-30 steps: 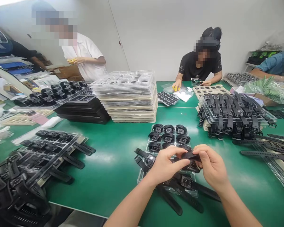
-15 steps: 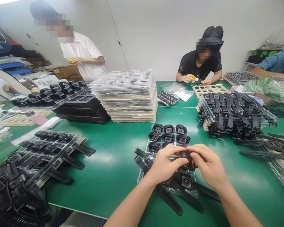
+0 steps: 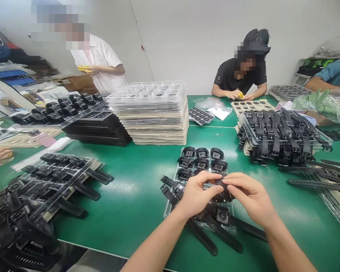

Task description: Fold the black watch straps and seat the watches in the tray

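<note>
A clear plastic tray (image 3: 170, 210) lies before me on the green table, filled with black smartwatches. Over its middle, my left hand (image 3: 200, 190) and my right hand (image 3: 251, 194) pinch the black strap of one smartwatch (image 3: 222, 183) between thumbs and fingers; the hands partly hide that watch. Behind them sit several watches with straps closed into loops, such as the watch (image 3: 201, 164). Nearer me, watches with straps laid open, like the watch (image 3: 222, 216), reach past the tray's front edge.
A tall stack of trays (image 3: 158, 130) stands behind, left of centre. Watch-laden trays (image 3: 283, 132) are piled at right, and more watches (image 3: 56, 177) at left. Across the table a person in black (image 3: 240, 75) works; a person in white (image 3: 102, 64) stands further left.
Both hands stay on the same watch strap with slightly shifted fingers. The co-worker in black has lowered a hand toward the table. Another person's hand has appeared at the left edge.
</note>
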{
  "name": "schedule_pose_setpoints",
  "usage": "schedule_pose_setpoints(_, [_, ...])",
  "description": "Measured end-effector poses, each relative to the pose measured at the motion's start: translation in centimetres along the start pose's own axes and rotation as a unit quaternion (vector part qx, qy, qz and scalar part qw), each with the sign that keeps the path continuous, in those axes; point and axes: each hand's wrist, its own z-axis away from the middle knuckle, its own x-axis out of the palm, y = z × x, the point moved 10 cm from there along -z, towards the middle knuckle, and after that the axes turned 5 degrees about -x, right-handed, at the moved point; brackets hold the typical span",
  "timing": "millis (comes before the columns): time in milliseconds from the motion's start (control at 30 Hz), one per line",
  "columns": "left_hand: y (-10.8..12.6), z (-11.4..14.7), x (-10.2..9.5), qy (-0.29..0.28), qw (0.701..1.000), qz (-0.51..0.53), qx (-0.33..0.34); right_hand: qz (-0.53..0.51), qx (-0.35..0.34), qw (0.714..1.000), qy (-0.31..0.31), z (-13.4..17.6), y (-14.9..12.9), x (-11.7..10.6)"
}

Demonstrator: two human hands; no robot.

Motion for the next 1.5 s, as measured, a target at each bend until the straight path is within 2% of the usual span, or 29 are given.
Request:
schedule_pose_setpoints(133, [0.0, 0.0, 0.1, -0.001, 1.0, -0.021, 0.006, 0.017, 0.012, 1.0, 0.005, -0.1, 0.2, 0.3])
schedule_pose_setpoints(267, [-0.1, 0.0, 0.1, 0.007, 1.0, -0.015, -0.001, 0.046, -0.016, 0.999, -0.018, 0.0, -0.4, 1.0])
schedule_pose_setpoints(433, [0.1, 0.1, -0.1, 0.028, 1.0, 0.012, -0.007, 0.054, -0.049, 0.997, 0.029, 0.1, -1.2, 0.2])
schedule_pose_setpoints(500, [0.1, 0.1, -0.3, 0.037, 0.999, 0.002, -0.007, 0.055, -0.046, 0.997, 0.012, 0.1, -1.2, 0.5])
schedule_pose_setpoints(667, [-0.1, 0.2, -0.3, 0.042, 0.999, -0.008, 0.009, 0.045, -0.011, 0.998, -0.032, 0.0, -0.5, 1.4])
schedule_pose_setpoints(800, [1.0, 0.4, -0.1, 0.027, 0.997, -0.016, 0.077, -0.077, 0.075, 0.994, 0.024, 0.1, 1.6, 1.0])
schedule_pose_setpoints(867, [2.7, 0.9, 0.3, 0.015, 0.979, -0.097, 0.178, -0.138, 0.118, 0.983, 0.038, 0.3, 2.5, 1.1])
schedule_pose_setpoints(900, [3.8, 1.5, 0.6, 0.018, 0.957, -0.153, 0.244, -0.149, 0.135, 0.979, 0.034, 0.4, 2.7, 1.4])
schedule_pose_setpoints(1000, [6.2, 3.9, 1.4, 0.075, 0.849, -0.311, 0.42, -0.129, 0.173, 0.976, 0.024, 0.6, 3.0, 1.9])
schedule_pose_setpoints(1067, [6.8, 5.1, 1.9, 0.109, 0.787, -0.382, 0.472, -0.135, 0.188, 0.972, 0.034, 0.8, 3.1, 2.1])
schedule_pose_setpoints(1167, [7.0, 6.2, 2.5, 0.124, 0.741, -0.424, 0.506, -0.182, 0.2, 0.961, 0.056, 1.3, 3.5, 2.6])
schedule_pose_setpoints(1233, [7.1, 6.9, 2.4, 0.128, 0.737, -0.411, 0.522, -0.201, 0.205, 0.955, 0.076, 1.7, 3.8, 2.8])
schedule_pose_setpoints(1400, [7.2, 6.5, 1.5, 0.114, 0.764, -0.382, 0.507, -0.205, 0.201, 0.951, 0.114, 1.7, 4.3, 1.7])
schedule_pose_setpoints(1467, [7.8, 5.8, 0.1, 0.134, 0.78, -0.37, 0.487, -0.168, 0.187, 0.96, 0.127, 1.1, 4.2, 0.7])
schedule_pose_setpoints(1500, [8.3, 5.4, -1.2, 0.166, 0.788, -0.357, 0.474, -0.135, 0.178, 0.966, 0.133, 0.7, 3.9, 0.2])
